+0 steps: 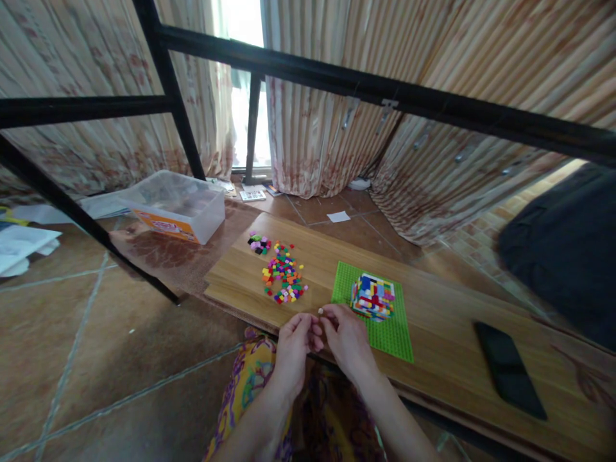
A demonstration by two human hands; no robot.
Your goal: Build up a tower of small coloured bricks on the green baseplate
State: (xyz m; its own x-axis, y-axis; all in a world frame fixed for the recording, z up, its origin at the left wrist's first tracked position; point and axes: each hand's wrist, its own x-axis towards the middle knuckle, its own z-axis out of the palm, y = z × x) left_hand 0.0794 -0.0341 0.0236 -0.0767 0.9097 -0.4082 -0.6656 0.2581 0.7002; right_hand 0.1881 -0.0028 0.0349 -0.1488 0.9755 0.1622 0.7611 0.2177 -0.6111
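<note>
My left hand point(294, 350) and my right hand point(347, 339) meet at the near edge of a wooden board point(447, 346), fingers pinched together. A tiny pale brick point(320, 311) shows at the fingertips of my right hand. My left hand's fingers are curled against it; what they hold is hidden. Just right of my hands lies a green baseplate point(397, 333) carrying a many-coloured block of small bricks point(373, 296). A loose heap of coloured small bricks point(283, 277) lies on the board ahead of my left hand, with a smaller dark cluster point(260, 243) beyond it.
A black phone point(509, 369) lies on the board at the right. A clear plastic box point(176, 205) stands on the tiled floor at the back left. Black metal frame bars point(385, 86) cross overhead. Curtains hang behind. A dark cushion point(568, 250) sits at the far right.
</note>
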